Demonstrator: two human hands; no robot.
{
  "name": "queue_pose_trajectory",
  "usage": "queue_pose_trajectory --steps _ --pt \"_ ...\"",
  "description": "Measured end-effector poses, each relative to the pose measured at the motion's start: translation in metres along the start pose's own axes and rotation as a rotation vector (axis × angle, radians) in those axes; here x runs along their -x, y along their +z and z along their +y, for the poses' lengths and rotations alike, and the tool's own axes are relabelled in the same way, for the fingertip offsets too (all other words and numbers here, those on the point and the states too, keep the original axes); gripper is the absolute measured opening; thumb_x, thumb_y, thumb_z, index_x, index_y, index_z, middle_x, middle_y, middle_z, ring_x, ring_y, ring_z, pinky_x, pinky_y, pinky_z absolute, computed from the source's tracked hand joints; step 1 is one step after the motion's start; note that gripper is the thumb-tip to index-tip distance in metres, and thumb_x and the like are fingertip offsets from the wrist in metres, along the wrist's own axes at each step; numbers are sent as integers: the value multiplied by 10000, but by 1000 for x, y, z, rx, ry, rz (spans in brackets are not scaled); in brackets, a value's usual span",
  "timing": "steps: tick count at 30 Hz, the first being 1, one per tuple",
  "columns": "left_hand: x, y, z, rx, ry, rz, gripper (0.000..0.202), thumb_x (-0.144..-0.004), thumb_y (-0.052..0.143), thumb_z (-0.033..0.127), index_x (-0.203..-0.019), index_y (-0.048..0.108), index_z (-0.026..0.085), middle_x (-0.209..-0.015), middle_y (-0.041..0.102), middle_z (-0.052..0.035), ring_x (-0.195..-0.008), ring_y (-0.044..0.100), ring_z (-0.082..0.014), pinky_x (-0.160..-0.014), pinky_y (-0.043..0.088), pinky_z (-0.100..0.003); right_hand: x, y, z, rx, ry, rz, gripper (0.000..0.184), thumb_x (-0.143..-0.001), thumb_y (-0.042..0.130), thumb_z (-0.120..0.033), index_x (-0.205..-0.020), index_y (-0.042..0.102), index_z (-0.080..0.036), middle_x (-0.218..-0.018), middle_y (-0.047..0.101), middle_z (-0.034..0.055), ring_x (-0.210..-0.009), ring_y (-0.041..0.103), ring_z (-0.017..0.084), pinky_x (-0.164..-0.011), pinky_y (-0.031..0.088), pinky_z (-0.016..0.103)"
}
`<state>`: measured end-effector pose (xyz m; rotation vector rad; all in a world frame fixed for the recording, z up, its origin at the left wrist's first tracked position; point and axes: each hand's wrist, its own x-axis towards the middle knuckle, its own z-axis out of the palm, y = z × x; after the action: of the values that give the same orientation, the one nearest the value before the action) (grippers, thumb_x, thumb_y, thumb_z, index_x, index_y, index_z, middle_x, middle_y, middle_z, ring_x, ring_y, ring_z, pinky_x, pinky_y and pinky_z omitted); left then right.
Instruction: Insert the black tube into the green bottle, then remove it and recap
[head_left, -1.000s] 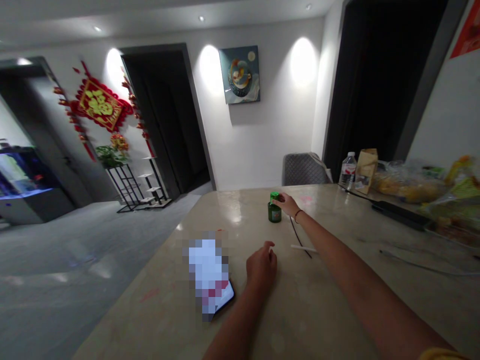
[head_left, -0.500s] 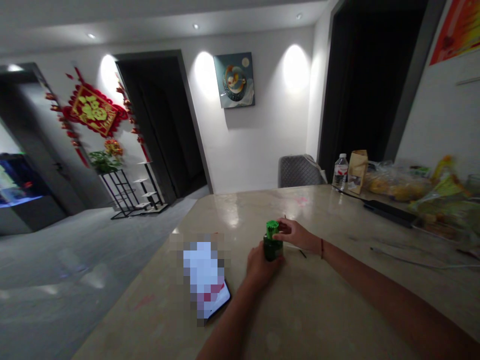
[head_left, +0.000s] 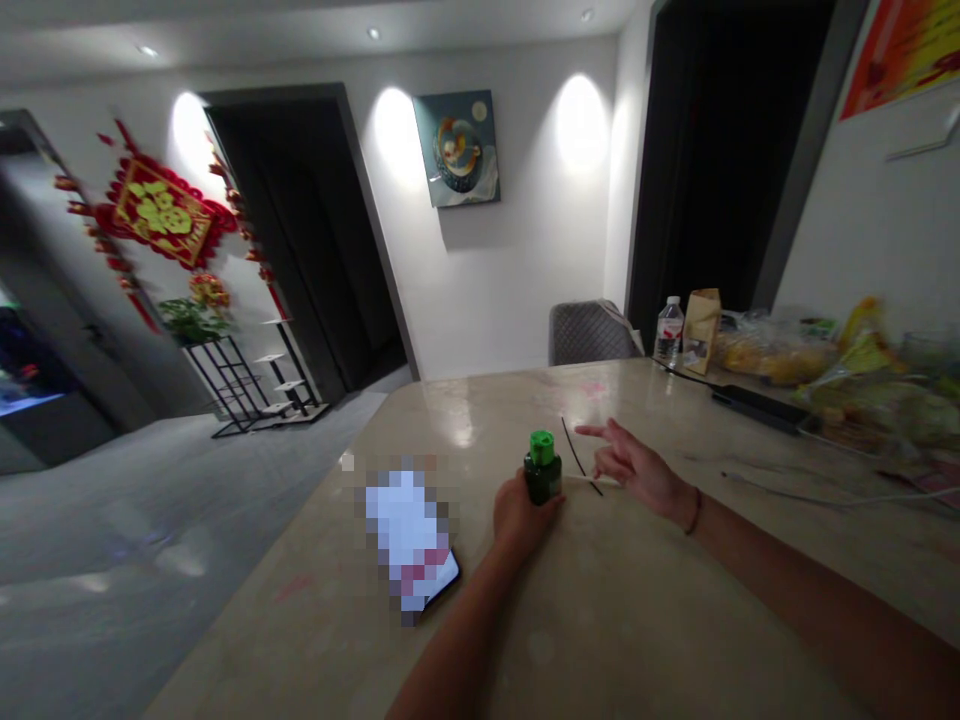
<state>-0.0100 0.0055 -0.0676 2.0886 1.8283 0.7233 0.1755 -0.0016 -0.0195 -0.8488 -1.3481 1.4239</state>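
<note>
A small dark green bottle with a bright green cap stands upright on the table. My left hand is wrapped round its lower body, thumb toward the right side. To the right of the bottle, my right hand hovers with its index finger stretched out and the others loosely bent, holding nothing I can see. Between the two hands lies a thin black stick-like strip. A thin whitish stick crosses it, its right part running toward my right hand's fingers.
A phone with a blurred-out screen lies left of my left forearm. At the right are a power strip, a pale cable, a water bottle, a paper bag and plastic food bags. A grey chair stands beyond the table.
My right hand has let go of the bottle's green cap and moved right, its index finger now extended. My left hand still grips the bottle. The view has shifted slightly.
</note>
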Motion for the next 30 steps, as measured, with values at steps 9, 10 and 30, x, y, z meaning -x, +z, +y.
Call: queue_pose_trajectory --steps 9,10,30 --pt "-1 2 -1 -23 20 15 496 -678 560 475 -1063 463 179 -988 599 -70 -879 554 -185 -699 376 -241 -28 -7 18 143 3 128 604 -803 287 -573 -1201 418 -138 -670 620 47 -779 591 194 -773 426 368" --pt "-1 3 -2 -21 19 21 497 -674 562 478 -1058 467 177 -980 601 -71 -874 555 -187 -698 377 -243 -31 -10 21 165 -12 169 583 -791 330 -563 -1168 443 -132 -630 603 33 -722 590 185 -747 437 361" --pt "-11 26 -15 -350 -175 196 502 -781 324 180 -1241 356 -21 -1292 377 -221 -1231 305 -277 -1007 219 -367 -108 19 73 702 -250 133 758 -515 732 -357 -1175 411 -167 -1063 548 119 -957 538 210 -822 423 380"
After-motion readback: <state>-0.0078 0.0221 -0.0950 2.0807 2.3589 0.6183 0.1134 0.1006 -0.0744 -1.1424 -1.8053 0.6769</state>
